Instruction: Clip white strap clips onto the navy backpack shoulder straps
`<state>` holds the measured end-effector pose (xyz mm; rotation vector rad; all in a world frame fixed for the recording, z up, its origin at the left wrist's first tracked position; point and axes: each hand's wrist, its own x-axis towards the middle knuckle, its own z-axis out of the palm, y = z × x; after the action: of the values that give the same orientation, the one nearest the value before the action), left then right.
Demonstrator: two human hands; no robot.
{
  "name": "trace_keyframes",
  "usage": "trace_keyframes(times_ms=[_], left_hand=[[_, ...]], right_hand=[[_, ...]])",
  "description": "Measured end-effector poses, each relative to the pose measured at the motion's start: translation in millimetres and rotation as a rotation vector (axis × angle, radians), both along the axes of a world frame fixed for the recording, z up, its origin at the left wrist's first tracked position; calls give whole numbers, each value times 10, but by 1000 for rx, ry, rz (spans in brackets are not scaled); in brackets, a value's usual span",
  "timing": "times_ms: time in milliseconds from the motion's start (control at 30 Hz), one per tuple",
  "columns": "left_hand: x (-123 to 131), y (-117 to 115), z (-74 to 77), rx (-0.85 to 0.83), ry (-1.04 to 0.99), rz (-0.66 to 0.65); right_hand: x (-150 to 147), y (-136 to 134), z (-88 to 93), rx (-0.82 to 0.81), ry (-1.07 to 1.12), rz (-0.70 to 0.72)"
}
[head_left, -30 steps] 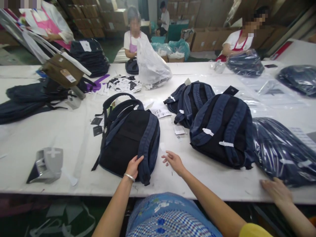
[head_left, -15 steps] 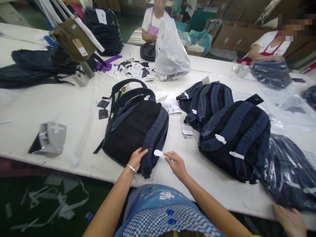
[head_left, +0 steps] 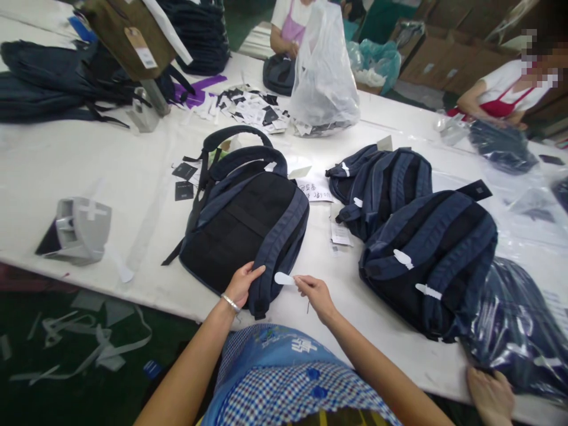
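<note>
Both arms bare to past the elbow, no sleeves showing; left hand (head_left: pixel 242 284) and right hand (head_left: pixel 313 293) bare, no gloves or rings visible. Thin silver bracelet (head_left: pixel 231 303) on the left wrist. Apron (head_left: pixel 284 378) over the front: plain blue upper panel with white printed characters, blue-and-white check below with small dark blue flower shapes, a bit of yellow at its bottom edge.

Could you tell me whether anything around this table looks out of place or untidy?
Yes: white strips and scraps of paper litter the green floor below the table edge, and loose tags lie scattered in a heap near the plastic bag. The backpack under the hands looks undamaged.
</note>
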<state>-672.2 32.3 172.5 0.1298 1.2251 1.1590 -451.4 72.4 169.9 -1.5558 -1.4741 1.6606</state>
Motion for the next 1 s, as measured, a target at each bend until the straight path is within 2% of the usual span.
trace_keyframes(times_ms=[100,200,300,433,567,733,900,1000], left_hand=[[0,5,127,16,-5,-10],[21,-1,236,41,5,-38],[67,-19,277,77,42,-61],[136,-54,264,86,150,26],[187,-72,257,86,265,68],[248,-114,189,122,411,46],[307,-209,120,112,391,78],[360,-244,116,121,410,150]], right_hand=[[-115,56,-56,-159,-38,21],[-297,109,-76,-187,29,52],[-498,150,-72,-207,150,104],[-637,172,-54,-272,332,191],[-604,168,-51,-395,441,244],[-603,196,-107,-431,442,175],[-626,272,-132,-459,413,247],[-624,305,-108,-514,434,237]])
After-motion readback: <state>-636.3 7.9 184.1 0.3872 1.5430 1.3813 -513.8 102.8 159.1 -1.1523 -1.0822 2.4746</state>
